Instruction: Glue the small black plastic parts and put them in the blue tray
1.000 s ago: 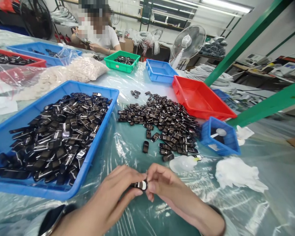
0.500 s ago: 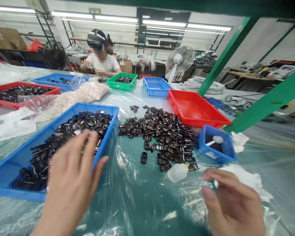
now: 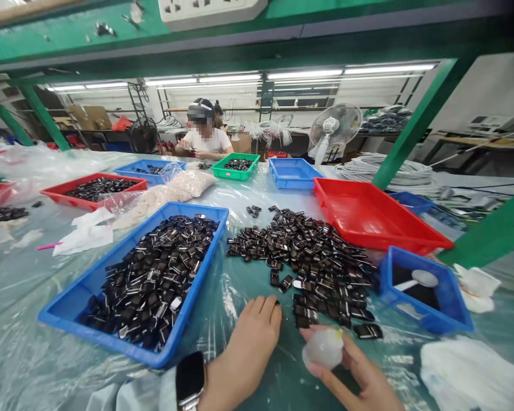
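Note:
My left hand (image 3: 252,348), with a watch on the wrist, rests low over the table in front of the pile. Its fingers are bent and pressed together over a small black piece (image 3: 277,303), which shows only as a dark edge at the fingertips. To its right, my right hand (image 3: 362,379) grips a rounded, translucent white object (image 3: 323,349) with a yellowish tip, between thumb and fingers. Just beyond both hands spreads a loose pile of small black pieces (image 3: 312,251) with shiny strips. More of them fill a blue tray (image 3: 197,299) on the left.
On the right stand a red tray (image 3: 368,214) and a small blue bin (image 3: 445,314) holding black material and a white spoon (image 3: 422,278). White cloth (image 3: 471,371) lies nearby. Behind are a bag of pale pieces (image 3: 188,185), a green tray (image 3: 235,174) and a seated co-worker (image 3: 208,140).
My left hand has moved right from over the blue tray to the table before the pile. My right hand has taken hold of the translucent white object. The view has tilted up and turned left.

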`<action>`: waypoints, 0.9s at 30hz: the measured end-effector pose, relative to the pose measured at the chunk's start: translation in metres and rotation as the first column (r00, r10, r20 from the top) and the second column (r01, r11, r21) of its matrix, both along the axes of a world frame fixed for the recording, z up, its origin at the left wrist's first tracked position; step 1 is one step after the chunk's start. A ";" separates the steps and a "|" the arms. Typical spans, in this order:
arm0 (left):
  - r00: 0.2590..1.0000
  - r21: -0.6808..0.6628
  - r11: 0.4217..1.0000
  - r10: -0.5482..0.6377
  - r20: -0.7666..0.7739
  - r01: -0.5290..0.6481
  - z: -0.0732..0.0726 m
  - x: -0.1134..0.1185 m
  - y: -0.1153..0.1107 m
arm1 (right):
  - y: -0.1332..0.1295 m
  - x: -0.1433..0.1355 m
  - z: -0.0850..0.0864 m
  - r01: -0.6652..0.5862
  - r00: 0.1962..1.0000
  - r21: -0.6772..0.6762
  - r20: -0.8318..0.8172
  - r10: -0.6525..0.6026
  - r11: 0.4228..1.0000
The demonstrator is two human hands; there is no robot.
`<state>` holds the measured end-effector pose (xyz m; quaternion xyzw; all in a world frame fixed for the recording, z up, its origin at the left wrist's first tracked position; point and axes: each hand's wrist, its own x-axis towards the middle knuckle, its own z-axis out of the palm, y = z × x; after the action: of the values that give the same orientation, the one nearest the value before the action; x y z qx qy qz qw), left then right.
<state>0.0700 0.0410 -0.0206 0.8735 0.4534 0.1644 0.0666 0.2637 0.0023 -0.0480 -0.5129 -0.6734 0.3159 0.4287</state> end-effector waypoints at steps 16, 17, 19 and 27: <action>0.878 -0.467 0.883 0.190 0.439 0.043 0.011 -0.045 -0.025 | -0.004 -0.006 0.010 0.090 0.995 -0.221 0.052 -0.080 0.971; 0.873 -0.482 0.875 0.201 0.444 0.043 0.011 -0.045 -0.025 | -0.006 -0.007 0.010 0.082 0.996 -0.234 0.060 -0.069 0.969; 0.868 -0.504 0.862 0.212 0.449 0.050 0.010 -0.045 -0.025 | -0.011 -0.009 0.008 0.064 0.997 -0.241 0.052 -0.053 0.968; 0.865 -0.517 0.850 0.185 0.466 0.096 0.004 -0.052 -0.027 | -0.015 -0.006 0.012 -0.069 0.992 -0.090 0.100 0.078 0.994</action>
<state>0.0185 0.0137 -0.0171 0.7377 0.4685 0.2564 0.4130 0.2580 -0.0126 -0.0357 -0.5214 -0.6988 0.3334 0.3588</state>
